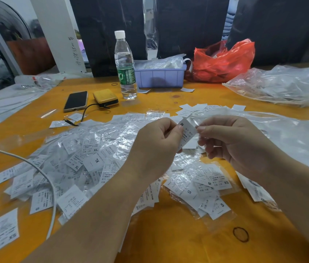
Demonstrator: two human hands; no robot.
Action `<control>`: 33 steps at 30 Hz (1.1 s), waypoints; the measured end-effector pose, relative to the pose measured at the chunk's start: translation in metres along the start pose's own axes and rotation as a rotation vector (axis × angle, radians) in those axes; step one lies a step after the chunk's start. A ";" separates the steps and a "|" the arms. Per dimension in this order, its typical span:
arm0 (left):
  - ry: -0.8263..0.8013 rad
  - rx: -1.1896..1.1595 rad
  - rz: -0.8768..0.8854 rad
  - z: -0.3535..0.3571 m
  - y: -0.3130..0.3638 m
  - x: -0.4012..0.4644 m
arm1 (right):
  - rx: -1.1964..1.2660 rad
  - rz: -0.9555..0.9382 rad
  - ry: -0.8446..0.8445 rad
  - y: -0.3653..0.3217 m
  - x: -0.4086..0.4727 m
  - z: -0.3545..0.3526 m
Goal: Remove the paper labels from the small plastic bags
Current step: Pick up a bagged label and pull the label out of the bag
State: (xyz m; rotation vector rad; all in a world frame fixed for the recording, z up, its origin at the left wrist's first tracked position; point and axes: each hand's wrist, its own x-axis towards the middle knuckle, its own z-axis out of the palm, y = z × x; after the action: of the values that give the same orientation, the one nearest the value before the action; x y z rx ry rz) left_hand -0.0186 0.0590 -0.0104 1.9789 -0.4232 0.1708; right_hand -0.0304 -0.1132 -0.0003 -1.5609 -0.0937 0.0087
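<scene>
Above the middle of the orange table (169, 234) my two hands hold one small clear plastic bag with a white paper label marked M (187, 132). My left hand (155, 147) pinches its left edge with thumb and fingers. My right hand (231, 139) pinches its right edge at the fingertips. Below and to the left lies a wide heap of small bags with labels (77, 158) marked XL, M, S and XS. A smaller heap of labelled bags (206, 188) lies under my right wrist.
A water bottle (124, 67), a phone (76, 101) and a yellow power bank (106, 97) stand at the back. Behind them are a lilac bin (159, 76), a red plastic bag (224, 61) and a large clear bag (282, 84). A white cable (41, 173) crosses the left heap. A rubber band (241, 234) lies near the front.
</scene>
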 end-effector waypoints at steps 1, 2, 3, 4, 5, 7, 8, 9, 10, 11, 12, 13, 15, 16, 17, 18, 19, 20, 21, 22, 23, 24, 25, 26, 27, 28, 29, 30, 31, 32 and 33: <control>-0.008 -0.001 0.006 0.000 0.000 0.000 | -0.004 -0.001 0.005 0.000 0.000 0.000; -0.021 0.000 0.008 0.000 0.000 0.000 | -0.009 -0.001 0.010 0.000 0.000 0.000; -0.037 0.003 0.006 0.000 0.001 -0.001 | -0.014 0.000 0.015 0.000 0.000 0.000; -0.054 0.005 0.001 0.000 0.001 -0.001 | -0.019 0.000 0.020 0.000 0.000 0.000; -0.070 0.004 -0.006 0.000 0.001 -0.001 | -0.020 0.001 0.025 0.000 0.000 0.000; -0.097 -0.004 -0.017 0.000 0.002 -0.001 | -0.015 -0.001 0.028 0.001 0.001 0.000; -0.107 -0.009 -0.022 0.000 0.002 -0.001 | -0.015 -0.003 0.025 0.001 0.001 0.000; -0.114 -0.014 -0.025 0.000 0.002 -0.002 | -0.018 -0.007 0.020 0.002 0.001 0.000; -0.120 -0.018 -0.028 0.000 0.003 -0.002 | -0.021 -0.011 0.013 0.002 0.001 0.000; -0.124 -0.020 -0.031 -0.001 0.003 -0.002 | -0.024 -0.014 0.006 0.002 0.000 0.000; -0.127 -0.020 -0.034 -0.001 0.004 -0.002 | -0.028 -0.017 -0.004 0.002 0.000 -0.001; -0.128 -0.018 -0.038 -0.001 0.004 -0.002 | -0.033 -0.019 -0.016 0.002 0.000 -0.001; -0.127 -0.016 -0.038 -0.001 0.003 -0.002 | -0.050 -0.020 -0.049 0.002 0.000 -0.002; -0.125 -0.018 -0.036 -0.001 0.003 -0.002 | -0.057 -0.019 -0.062 0.003 0.000 -0.002; -0.121 -0.021 -0.035 -0.001 0.003 -0.002 | -0.061 -0.018 -0.070 0.003 0.000 -0.002; -0.117 -0.026 -0.034 -0.001 0.003 -0.002 | -0.064 -0.017 -0.076 0.003 0.000 -0.002; -0.110 -0.035 -0.031 -0.001 0.003 -0.002 | -0.067 -0.014 -0.081 0.002 0.000 -0.002; -0.101 -0.046 -0.027 -0.001 0.003 -0.001 | -0.071 -0.012 -0.087 0.002 0.000 -0.002; -0.092 -0.052 -0.024 -0.001 0.003 -0.001 | -0.075 -0.009 -0.093 0.002 -0.001 -0.001; -0.083 -0.055 -0.018 -0.001 0.002 -0.001 | -0.078 -0.005 -0.101 0.001 -0.001 -0.001; -0.076 -0.057 -0.012 -0.001 0.002 0.000 | -0.081 -0.001 -0.107 0.001 -0.001 -0.001; -0.073 -0.061 -0.007 -0.001 0.001 0.000 | -0.082 0.001 -0.111 0.001 -0.001 0.000; -0.073 -0.065 -0.005 -0.001 0.001 0.000 | -0.083 0.003 -0.111 0.001 -0.002 0.000; -0.078 -0.069 -0.007 -0.001 0.001 0.000 | -0.086 0.002 -0.113 0.001 -0.002 -0.001; -0.087 -0.071 -0.011 -0.001 0.001 0.000 | -0.089 0.003 -0.115 0.001 -0.001 -0.001; -0.096 -0.071 -0.014 -0.001 0.001 -0.001 | -0.093 0.004 -0.118 0.001 -0.001 -0.001; -0.101 -0.068 -0.014 -0.001 0.001 -0.001 | -0.099 0.006 -0.125 0.001 -0.002 -0.001; -0.100 -0.065 -0.010 -0.002 0.002 -0.001 | -0.103 0.007 -0.134 0.001 -0.002 -0.001; -0.093 -0.062 0.000 -0.002 0.002 -0.001 | -0.104 0.008 -0.142 0.001 -0.002 -0.001; -0.082 -0.059 0.013 -0.003 0.002 -0.001 | -0.104 0.007 -0.148 0.001 -0.002 -0.001; -0.070 -0.059 0.027 -0.003 0.002 -0.001 | -0.103 0.005 -0.151 0.001 -0.003 -0.002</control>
State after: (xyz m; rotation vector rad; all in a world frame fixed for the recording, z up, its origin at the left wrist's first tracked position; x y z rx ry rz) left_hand -0.0203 0.0616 -0.0076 1.9259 -0.4952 0.1052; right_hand -0.0328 -0.1150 -0.0013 -1.6626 -0.2124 0.1273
